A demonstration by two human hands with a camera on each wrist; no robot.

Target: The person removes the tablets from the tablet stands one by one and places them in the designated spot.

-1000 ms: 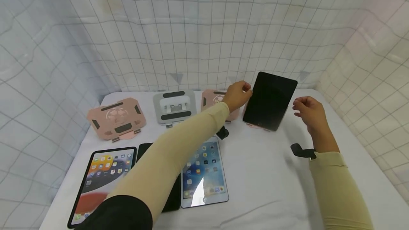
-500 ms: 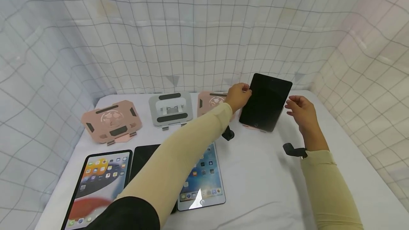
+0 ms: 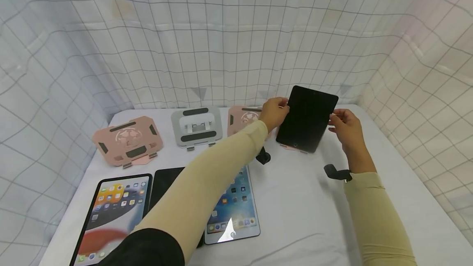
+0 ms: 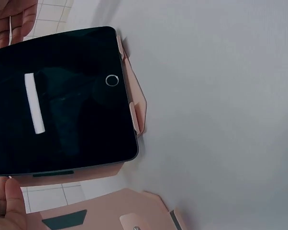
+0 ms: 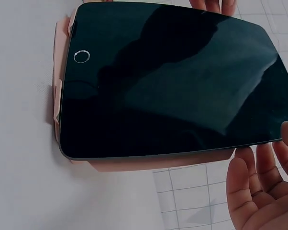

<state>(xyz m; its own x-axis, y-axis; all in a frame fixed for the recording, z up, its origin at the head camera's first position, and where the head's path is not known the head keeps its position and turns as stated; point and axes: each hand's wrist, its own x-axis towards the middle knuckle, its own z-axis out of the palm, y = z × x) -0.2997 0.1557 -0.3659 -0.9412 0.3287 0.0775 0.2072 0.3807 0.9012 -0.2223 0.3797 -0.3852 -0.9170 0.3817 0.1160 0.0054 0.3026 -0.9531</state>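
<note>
A black tablet [image 3: 307, 118] with a dark screen stands tilted back on a pink tablet stand [image 4: 135, 96]; its lower edge, by the home button, sits in the stand's lip. My left hand [image 3: 274, 113] holds the tablet's left edge with bent fingers, seen at the bottom left of the left wrist view. On the other long edge, my right hand [image 3: 346, 128] pinches the tablet, the thumb overlapping the screen and the fingers below the edge in the right wrist view. Most of the stand is hidden behind the tablet.
Left along the back stand a second pink stand [image 3: 244, 119], a grey stand [image 3: 197, 128] and a third pink stand [image 3: 129, 141]. In front lie a lit tablet [image 3: 111, 212], a black tablet [image 3: 166, 179] partly under my left arm, and a white-framed tablet [image 3: 240, 208]. Gridded curtains [image 3: 221, 44] enclose the table.
My right hand has moved left to the tablet's right edge, closing the gap seen a second ago. The left hand stays at the left edge. The whole view has shifted slightly.
</note>
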